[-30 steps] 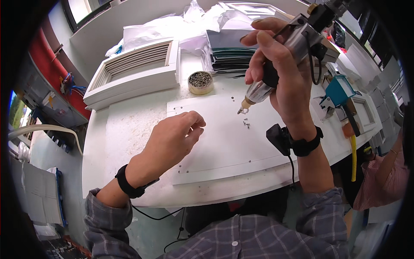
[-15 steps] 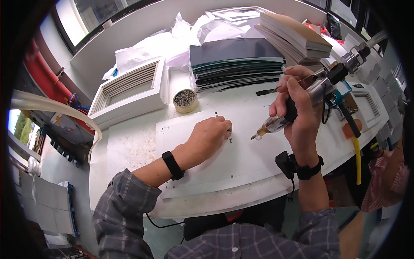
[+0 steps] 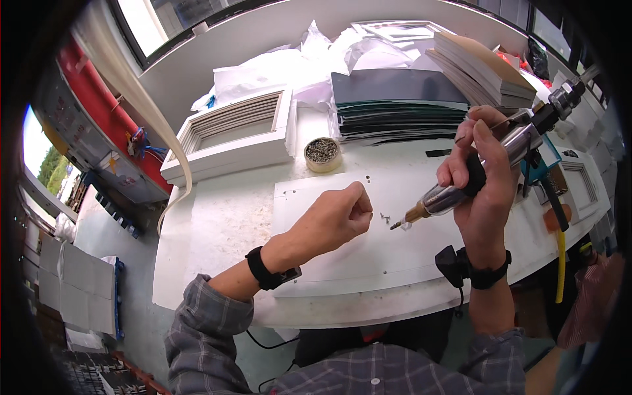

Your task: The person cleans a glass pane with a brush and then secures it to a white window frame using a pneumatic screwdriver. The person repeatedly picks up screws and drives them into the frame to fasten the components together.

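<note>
My left hand (image 3: 336, 216) is curled closed just above a flat white panel (image 3: 329, 275), its thumb and fingers pressed together. Anything inside that grip is hidden. To its right a few small screws (image 3: 386, 218) lie loose on the panel. My right hand (image 3: 486, 187) is wrapped round a silver air screwdriver (image 3: 440, 200), held tilted, with its tip pointing down and left close to those screws. Small dark holes mark the panel near its edges. Behind it stands a round tub of screws (image 3: 322, 153).
White louvred frames (image 3: 227, 141) lie at the back left. A stack of dark sheets (image 3: 401, 108) and a pile of pale boards (image 3: 484, 66) stand at the back. A clear hose (image 3: 148, 108) hangs at the left. Another person's striped sleeve (image 3: 586, 303) shows at the far right.
The whole view has shifted, so the bench sits further right. My left hand's fingers have curled in and drawn back a little from the screws. More than one loose screw now shows beside it.
</note>
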`<state>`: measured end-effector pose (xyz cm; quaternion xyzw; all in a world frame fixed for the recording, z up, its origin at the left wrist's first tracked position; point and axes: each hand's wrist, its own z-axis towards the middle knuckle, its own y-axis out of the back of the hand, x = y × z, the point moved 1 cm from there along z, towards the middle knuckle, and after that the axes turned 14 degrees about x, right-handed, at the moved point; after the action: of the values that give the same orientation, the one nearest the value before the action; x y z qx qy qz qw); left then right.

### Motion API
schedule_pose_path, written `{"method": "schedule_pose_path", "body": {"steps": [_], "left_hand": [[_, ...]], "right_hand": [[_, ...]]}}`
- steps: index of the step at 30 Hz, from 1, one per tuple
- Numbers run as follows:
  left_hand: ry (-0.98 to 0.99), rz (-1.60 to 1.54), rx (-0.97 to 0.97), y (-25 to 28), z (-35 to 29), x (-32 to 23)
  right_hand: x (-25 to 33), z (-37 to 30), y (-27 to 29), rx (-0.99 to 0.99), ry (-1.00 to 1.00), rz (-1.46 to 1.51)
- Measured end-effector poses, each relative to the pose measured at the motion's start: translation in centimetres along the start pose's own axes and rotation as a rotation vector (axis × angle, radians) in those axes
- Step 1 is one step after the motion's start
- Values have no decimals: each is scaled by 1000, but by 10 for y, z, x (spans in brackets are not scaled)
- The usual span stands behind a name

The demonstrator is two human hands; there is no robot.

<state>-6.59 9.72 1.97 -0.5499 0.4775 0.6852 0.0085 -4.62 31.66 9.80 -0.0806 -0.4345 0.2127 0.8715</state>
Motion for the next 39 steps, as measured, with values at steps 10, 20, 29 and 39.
{"method": "schedule_pose_path", "body": {"steps": [10,20,29,39], "left_hand": [[-29,-833,-40,-7,-94,31],[-92,-922,-66,-5,-109,45],[-84,-923,-82,-4,-111,50],[-66,-987,-95,-1,-113,59]], "right_hand": [[-26,3,-60,80,-53,159],[-38,5,-84,120,-57,172],[-43,4,-88,134,-64,164],[-52,13,-98,223,-80,159]]}}
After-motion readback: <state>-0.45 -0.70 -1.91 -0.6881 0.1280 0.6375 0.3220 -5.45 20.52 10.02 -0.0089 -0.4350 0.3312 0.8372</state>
